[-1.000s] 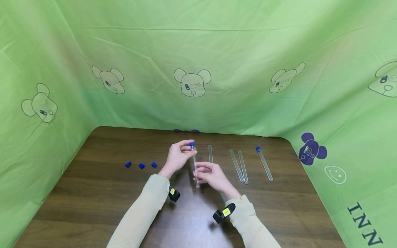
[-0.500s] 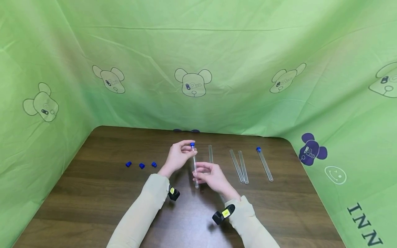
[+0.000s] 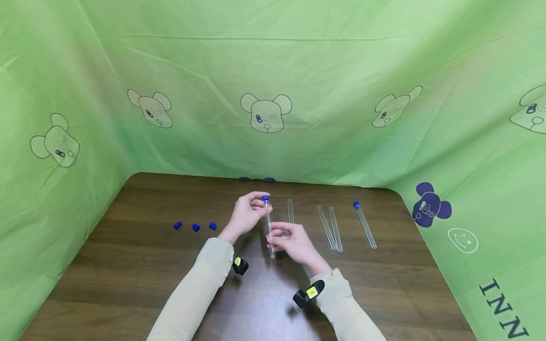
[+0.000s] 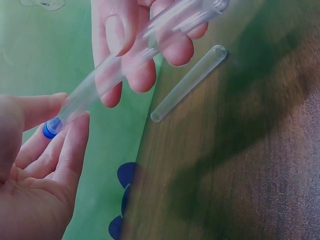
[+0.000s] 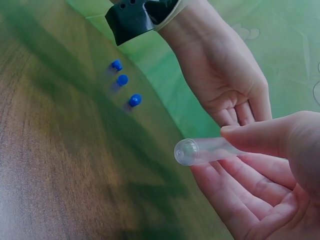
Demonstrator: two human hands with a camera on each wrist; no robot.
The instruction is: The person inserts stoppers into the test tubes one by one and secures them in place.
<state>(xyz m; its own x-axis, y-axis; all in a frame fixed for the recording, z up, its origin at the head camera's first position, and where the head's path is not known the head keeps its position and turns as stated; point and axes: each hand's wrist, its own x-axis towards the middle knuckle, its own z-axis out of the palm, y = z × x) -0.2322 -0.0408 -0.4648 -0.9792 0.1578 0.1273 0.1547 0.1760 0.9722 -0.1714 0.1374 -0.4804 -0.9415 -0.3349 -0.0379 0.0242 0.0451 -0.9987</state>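
A clear test tube (image 3: pixel 268 219) with a blue cap (image 3: pixel 266 198) in its top is held off the table between both hands, slightly tilted. My left hand (image 3: pixel 246 212) pinches it at the capped end, thumb and fingers on opposite sides, as the left wrist view of the cap (image 4: pixel 51 127) shows. Lower down, my right hand (image 3: pixel 293 240) grips the tube between thumb and fingers. In the right wrist view the rounded bottom of the tube (image 5: pixel 187 152) sticks out past the right fingers. Just behind the right hand lies an uncapped tube (image 3: pixel 290 210), partly hidden by it.
Three loose blue caps (image 3: pixel 195 228) lie in a row on the wooden table (image 3: pixel 128 265), left of the hands. To the right are two uncapped tubes (image 3: pixel 330 229) close together and one capped tube (image 3: pixel 365 226). A green cloth (image 3: pixel 264 156) surrounds the table's back and sides.
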